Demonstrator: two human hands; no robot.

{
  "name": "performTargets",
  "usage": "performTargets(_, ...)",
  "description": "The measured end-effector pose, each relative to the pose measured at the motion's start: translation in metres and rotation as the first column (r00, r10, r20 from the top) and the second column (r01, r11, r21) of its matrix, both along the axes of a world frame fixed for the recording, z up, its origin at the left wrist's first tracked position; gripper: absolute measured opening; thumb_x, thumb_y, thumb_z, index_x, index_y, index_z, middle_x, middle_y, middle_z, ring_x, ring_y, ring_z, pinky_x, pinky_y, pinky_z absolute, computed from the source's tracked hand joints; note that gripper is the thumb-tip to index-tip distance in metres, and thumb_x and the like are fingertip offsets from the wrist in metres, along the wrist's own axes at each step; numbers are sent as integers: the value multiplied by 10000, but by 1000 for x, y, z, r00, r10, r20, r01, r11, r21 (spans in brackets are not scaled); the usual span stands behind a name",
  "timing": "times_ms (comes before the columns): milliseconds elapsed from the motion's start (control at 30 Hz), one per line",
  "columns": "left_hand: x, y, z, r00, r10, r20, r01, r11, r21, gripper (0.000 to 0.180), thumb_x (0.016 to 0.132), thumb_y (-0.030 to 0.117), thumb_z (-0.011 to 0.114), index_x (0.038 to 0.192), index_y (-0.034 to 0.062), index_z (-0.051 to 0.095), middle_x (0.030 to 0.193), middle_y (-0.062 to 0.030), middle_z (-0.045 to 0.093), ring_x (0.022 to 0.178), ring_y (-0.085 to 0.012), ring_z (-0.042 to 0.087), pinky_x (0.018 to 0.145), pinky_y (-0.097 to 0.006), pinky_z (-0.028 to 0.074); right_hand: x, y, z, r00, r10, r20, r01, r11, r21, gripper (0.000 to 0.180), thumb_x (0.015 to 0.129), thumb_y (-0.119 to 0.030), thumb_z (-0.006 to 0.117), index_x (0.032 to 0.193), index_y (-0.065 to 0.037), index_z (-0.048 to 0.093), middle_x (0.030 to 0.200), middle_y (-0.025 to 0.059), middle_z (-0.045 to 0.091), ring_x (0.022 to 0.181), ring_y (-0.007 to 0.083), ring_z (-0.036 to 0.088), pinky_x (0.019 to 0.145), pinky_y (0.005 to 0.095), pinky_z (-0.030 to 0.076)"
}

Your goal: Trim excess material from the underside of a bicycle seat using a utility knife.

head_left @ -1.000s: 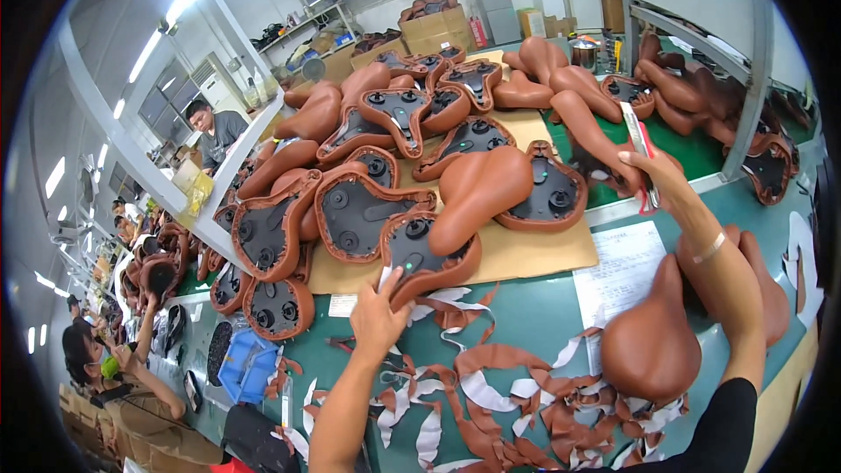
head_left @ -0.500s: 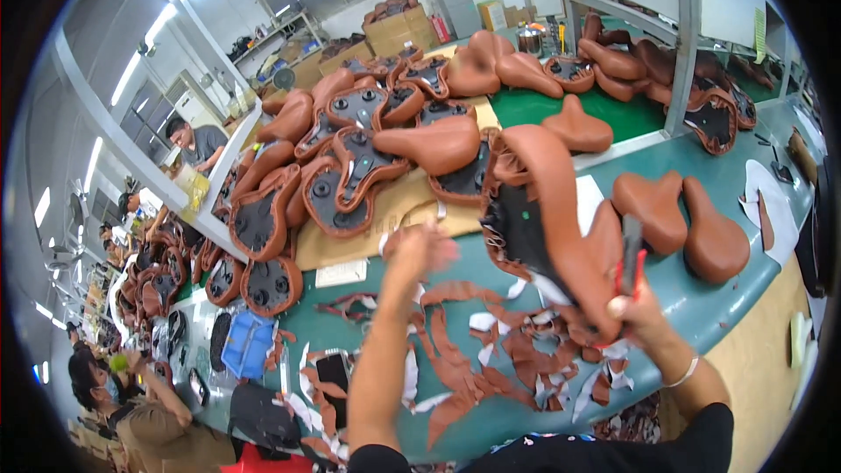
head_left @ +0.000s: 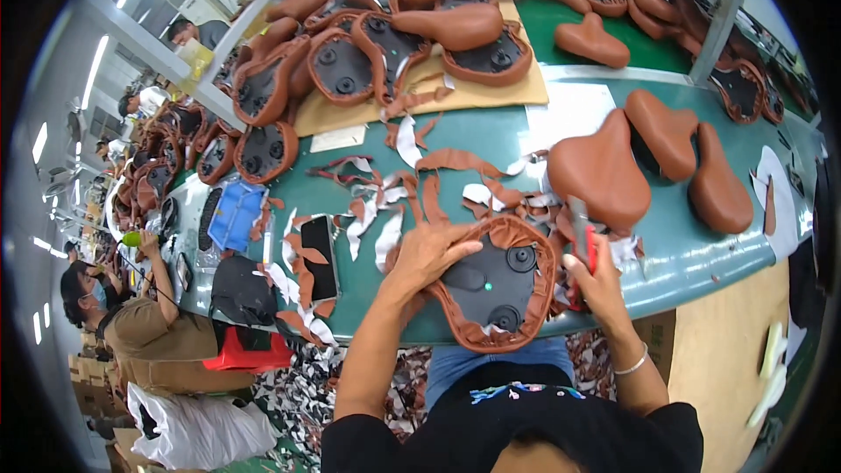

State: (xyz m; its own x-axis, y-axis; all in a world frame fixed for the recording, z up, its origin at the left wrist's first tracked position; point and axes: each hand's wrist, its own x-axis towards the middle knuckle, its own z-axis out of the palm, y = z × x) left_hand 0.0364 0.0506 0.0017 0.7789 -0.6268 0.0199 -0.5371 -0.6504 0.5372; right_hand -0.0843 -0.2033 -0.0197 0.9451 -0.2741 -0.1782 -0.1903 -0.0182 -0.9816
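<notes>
A brown-covered bicycle saddle (head_left: 496, 285) is held underside up at the table's front edge, close to my body. Its black base shows, with gathered brown cover folded around the rim. My left hand (head_left: 429, 256) grips the saddle's left side, the thumb lying over the edge. Just right of the saddle, my right hand (head_left: 596, 280) is closed around a red-handled cutting tool (head_left: 590, 250), its grey end pointing up and away. The tool looks like scissors, though fingers hide part of it. Beyond the tool lies another brown saddle (head_left: 604, 171), top side up.
Brown and white offcuts (head_left: 438, 197) litter the green table (head_left: 491, 127). Many saddles are piled on brown cardboard (head_left: 350, 118) at the back. To the left are a phone (head_left: 320, 254), a blue tray (head_left: 238, 215) and a seated co-worker (head_left: 144, 324). Two more saddles (head_left: 661, 136) lie right.
The saddle has come down from my raised right hand to the front edge, underside up. My left hand, empty before, now grips it. The tool stays in my right hand. My view has tilted down.
</notes>
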Motion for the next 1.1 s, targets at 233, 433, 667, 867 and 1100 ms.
performTargets(233, -68, 19, -31, 449, 865, -224, -798, 276, -536, 292, 834, 221, 659, 1025, 10, 594, 854, -73, 633, 820, -136, 582, 649, -267, 429, -7, -1, -17, 976, 111, 185, -39, 933, -357, 292, 908, -174, 521, 1160, -25, 514, 931, 101, 591, 705, 216, 587, 664, 318, 469)
performTargets(433, -51, 28, -17, 492, 281, -824, -852, 350, -389, 361, 807, 301, 671, 981, 15, 536, 777, 14, 488, 675, -64, 449, 588, -232, 373, -1, 1, 0, 812, 573, 116, -409, 699, -586, 349, 893, -139, 543, 1227, -51, 494, 1040, 180, 617, 830, 377, 605, 736, 379, 490)
performTargets(667, -12, 23, 32, 631, 308, -712, -680, 662, -316, 385, 753, 325, 682, 930, 11, 546, 725, -4, 487, 651, -91, 455, 583, -244, 372, 52, -19, 38, 588, 808, 44, -111, 134, -985, 659, 763, -100, 623, 1366, -167, 366, 727, 108, 480, 589, 254, 525, 453, 371, 420)
performTargets(867, -14, 29, 19, 608, 296, -736, -714, 610, -344, 323, 743, 285, 662, 878, 15, 546, 734, -23, 514, 655, -102, 473, 584, -257, 383, 1, 1, 2, 721, 663, -201, -368, 121, -922, 657, 784, -37, 493, 1402, -94, 278, 924, 290, 566, 555, 349, 595, 458, 443, 461)
performTargets(1100, -75, 32, 5, 528, 378, -760, -847, 302, -438, 253, 815, 275, 608, 884, 54, 505, 698, 34, 419, 584, -56, 396, 522, -223, 315, -63, 33, 11, 822, 435, -368, -515, 290, -807, 514, 843, -73, 525, 1334, -67, 374, 824, 259, 605, 640, 405, 615, 527, 473, 487)
